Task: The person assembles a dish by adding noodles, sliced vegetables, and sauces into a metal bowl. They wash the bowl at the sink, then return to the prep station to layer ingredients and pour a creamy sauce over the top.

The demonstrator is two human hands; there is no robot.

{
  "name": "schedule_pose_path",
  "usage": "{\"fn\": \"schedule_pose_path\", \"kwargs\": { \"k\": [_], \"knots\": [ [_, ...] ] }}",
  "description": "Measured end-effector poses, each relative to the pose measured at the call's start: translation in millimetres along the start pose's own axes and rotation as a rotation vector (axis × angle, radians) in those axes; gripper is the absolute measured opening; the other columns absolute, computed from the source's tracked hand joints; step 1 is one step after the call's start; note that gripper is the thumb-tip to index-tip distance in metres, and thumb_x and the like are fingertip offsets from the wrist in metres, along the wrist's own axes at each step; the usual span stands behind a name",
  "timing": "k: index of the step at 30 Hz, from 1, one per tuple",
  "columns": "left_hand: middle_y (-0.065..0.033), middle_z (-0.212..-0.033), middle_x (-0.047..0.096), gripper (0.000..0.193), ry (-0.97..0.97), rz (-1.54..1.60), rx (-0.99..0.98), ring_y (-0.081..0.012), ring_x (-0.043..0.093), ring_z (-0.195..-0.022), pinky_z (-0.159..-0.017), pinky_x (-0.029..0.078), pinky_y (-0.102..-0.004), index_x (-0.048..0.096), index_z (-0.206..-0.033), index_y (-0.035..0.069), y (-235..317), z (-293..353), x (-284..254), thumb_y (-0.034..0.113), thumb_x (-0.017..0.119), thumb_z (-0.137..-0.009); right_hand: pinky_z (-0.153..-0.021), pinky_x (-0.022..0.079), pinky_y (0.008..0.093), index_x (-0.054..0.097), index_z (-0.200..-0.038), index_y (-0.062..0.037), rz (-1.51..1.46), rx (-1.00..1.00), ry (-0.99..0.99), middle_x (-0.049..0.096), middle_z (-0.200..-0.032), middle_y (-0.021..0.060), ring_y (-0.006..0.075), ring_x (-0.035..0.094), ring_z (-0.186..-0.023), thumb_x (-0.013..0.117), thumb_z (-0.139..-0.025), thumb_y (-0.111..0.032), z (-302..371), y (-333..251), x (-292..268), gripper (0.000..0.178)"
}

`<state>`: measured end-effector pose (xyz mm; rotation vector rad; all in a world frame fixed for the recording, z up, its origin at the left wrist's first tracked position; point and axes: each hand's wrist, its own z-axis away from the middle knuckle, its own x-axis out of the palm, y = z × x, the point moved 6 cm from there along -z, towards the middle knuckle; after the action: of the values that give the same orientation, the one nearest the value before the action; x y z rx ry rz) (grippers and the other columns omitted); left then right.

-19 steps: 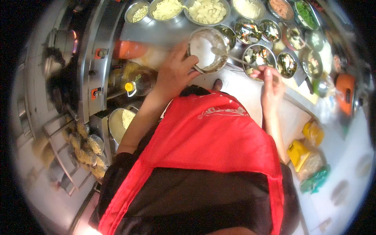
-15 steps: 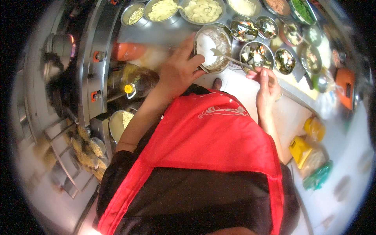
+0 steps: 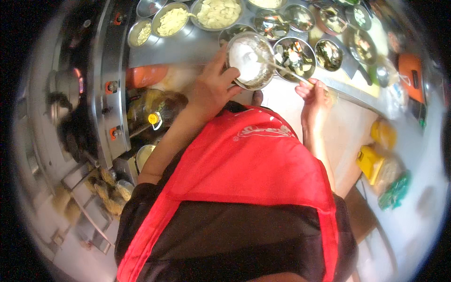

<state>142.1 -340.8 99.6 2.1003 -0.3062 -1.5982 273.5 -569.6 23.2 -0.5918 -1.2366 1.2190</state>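
Note:
My left hand grips the side of a round metal bowl, tilted a little, with white powder in it. My right hand pinches the handle of a spoon; the spoon's head reaches into the bowl and is blurred. Just beyond the spoon stands a metal bowl of dark leafy pieces with white and orange bits. Another bowl of similar dark and pale pieces sits to its right. A bowl partly hidden behind the held one shows only its rim.
Bowls of sliced pale food and yellow shreds line the far counter. A knife lies at the right. Left are a stove front with orange knobs and a yellow-capped oil jug. Yellow containers stand lower right.
The view has shifted, so the counter bowls appear farther left and up. Both hands still hold the bowl and spoon, and the spoon has moved slightly within the bowl.

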Motion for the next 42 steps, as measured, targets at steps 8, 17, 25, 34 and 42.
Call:
{"fn": "schedule_pose_path", "kwargs": {
  "k": [8, 17, 25, 34, 42],
  "knots": [
    [-0.0181, -0.128, 0.045, 0.032, -0.014, 0.02, -0.011, -0.0339, 0.053, -0.102, -0.082, 0.047, -0.0399, 0.059, -0.087, 0.01, -8.0, -0.7, 10.8, 0.019, 0.077, -0.062, -0.07, 0.055, 0.0346, 0.055, -0.098, 0.003, 0.456, -0.423, 0.194, 0.064, -0.088, 0.0161, 0.0239, 0.066, -0.075, 0.046, -0.096, -0.018, -5.2, -54.1, -53.7, 0.022],
    [-0.0173, -0.135, 0.04, 0.032, 0.037, -0.007, 0.161, -0.0327, 0.049, -0.117, -0.084, 0.049, -0.036, 0.057, -0.087, 0.011, 31.1, -28.4, 16.8, 0.018, 0.076, -0.062, -0.074, 0.053, 0.0323, 0.058, -0.097, 0.0039, 0.501, -0.403, -0.189, 0.066, -0.086, 0.0144, 0.0217, 0.066, -0.079, 0.045, -0.096, -0.016, 13.9, -62.7, -0.9, 0.024],
    [-0.0192, -0.137, 0.038, 0.033, 0.079, 0.002, 0.139, -0.0348, 0.046, -0.12, -0.087, 0.048, -0.0377, 0.057, -0.084, 0.01, 51.2, -47.1, 20.1, 0.015, 0.077, -0.059, -0.072, 0.053, 0.031, 0.056, -0.099, 0.0051, 0.33, -0.177, -0.098, 0.065, -0.087, 0.0176, 0.0221, 0.066, -0.074, 0.044, -0.097, -0.017, -25.2, -49.8, -14.9, 0.025],
    [-0.0206, -0.133, 0.043, 0.036, 0.141, -0.018, 0.043, -0.0375, 0.05, -0.114, -0.089, 0.046, -0.0396, 0.059, -0.084, 0.008, 56.7, -57.1, 29.2, 0.013, 0.08, -0.056, -0.068, 0.055, 0.0314, 0.052, -0.101, 0.006, 0.052, 0.01, -0.087, 0.063, -0.086, 0.0223, 0.0247, 0.066, -0.071, 0.043, -0.097, -0.019, -65.2, -20.2, -10.9, 0.027],
    [-0.0188, -0.133, 0.042, 0.034, 0.016, -0.008, -0.199, -0.0354, 0.052, -0.108, -0.082, 0.048, -0.0397, 0.058, -0.086, 0.008, 5.2, -58.4, 29.7, 0.013, 0.078, -0.059, -0.067, 0.055, 0.0314, 0.052, -0.101, 0.007, 0.024, -0.012, -0.088, 0.063, -0.086, 0.0243, 0.025, 0.066, -0.071, 0.044, -0.097, -0.021, -88.2, -28.7, -9.2, 0.03]
  ]
}}
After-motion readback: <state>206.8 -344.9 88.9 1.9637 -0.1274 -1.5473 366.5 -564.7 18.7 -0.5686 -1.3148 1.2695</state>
